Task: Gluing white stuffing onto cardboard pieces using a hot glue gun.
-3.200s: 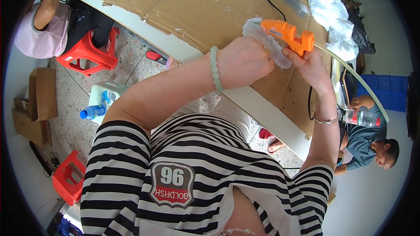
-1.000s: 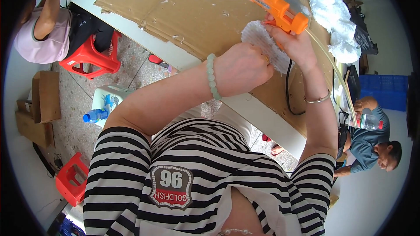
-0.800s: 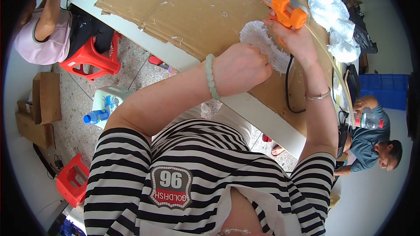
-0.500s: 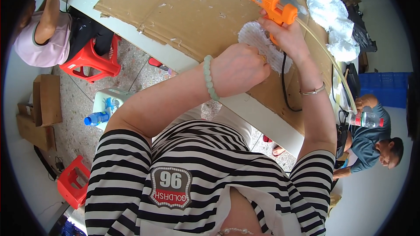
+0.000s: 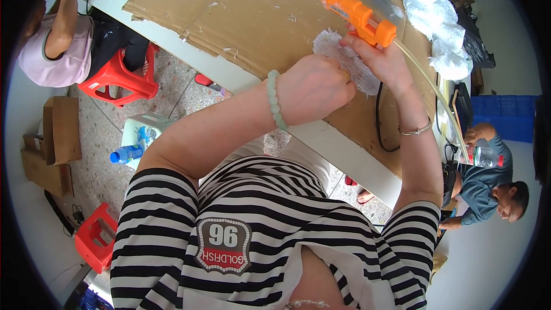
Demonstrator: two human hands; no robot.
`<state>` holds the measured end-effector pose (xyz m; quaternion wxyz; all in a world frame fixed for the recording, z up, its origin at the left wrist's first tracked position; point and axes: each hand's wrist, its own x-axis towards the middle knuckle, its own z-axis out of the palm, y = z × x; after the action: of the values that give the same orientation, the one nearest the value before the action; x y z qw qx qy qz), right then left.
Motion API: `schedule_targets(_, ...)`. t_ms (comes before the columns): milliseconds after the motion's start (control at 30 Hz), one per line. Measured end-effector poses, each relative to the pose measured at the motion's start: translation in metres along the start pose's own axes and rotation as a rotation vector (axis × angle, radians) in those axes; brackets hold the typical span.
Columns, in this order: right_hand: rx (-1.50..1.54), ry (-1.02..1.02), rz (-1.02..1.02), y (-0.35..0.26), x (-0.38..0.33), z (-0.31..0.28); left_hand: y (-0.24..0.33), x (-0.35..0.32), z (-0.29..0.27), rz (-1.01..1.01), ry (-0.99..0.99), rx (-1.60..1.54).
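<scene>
My right hand [image 5: 383,60] is wrapped round the grip of an orange hot glue gun [image 5: 359,16], its nozzle tilted up to the left. A long pale glue stick [image 5: 423,69] trails from its back end, and a black cord [image 5: 379,120] hangs below. Underneath the gun is an oval white textured piece [image 5: 338,49]. Against the near edge of that piece my left hand [image 5: 314,89], with a pale green bead bracelet, is closed. Its fingertips are turned under, so whatever they pinch is hidden.
Cardboard [image 5: 241,23] covers the white table, with scattered white shreds. Fluffy white material [image 5: 433,11] lies at the far edge and right. One person [image 5: 57,46] sits at left on a red stool [image 5: 123,77]; another [image 5: 485,178] is at right, near a plastic bottle [image 5: 485,157].
My right hand has brought the glue gun slightly right and nearer to me, so the nozzle has shifted off the far fluffy material. My left hand has barely moved.
</scene>
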<state>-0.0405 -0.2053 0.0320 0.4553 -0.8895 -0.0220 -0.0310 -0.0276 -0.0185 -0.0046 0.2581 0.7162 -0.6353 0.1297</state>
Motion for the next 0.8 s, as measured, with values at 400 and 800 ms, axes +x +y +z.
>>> schedule_targets(400, -0.039, -0.043, 0.000, -0.016, 0.022, 0.019, 0.002, 0.000, 0.000, -0.017, 0.005, 0.026)
schedule_targets(800, 0.002, -0.064, -0.015, -0.008, 0.014, 0.010, 0.001, 0.000, -0.003, -0.013, -0.013, 0.028)
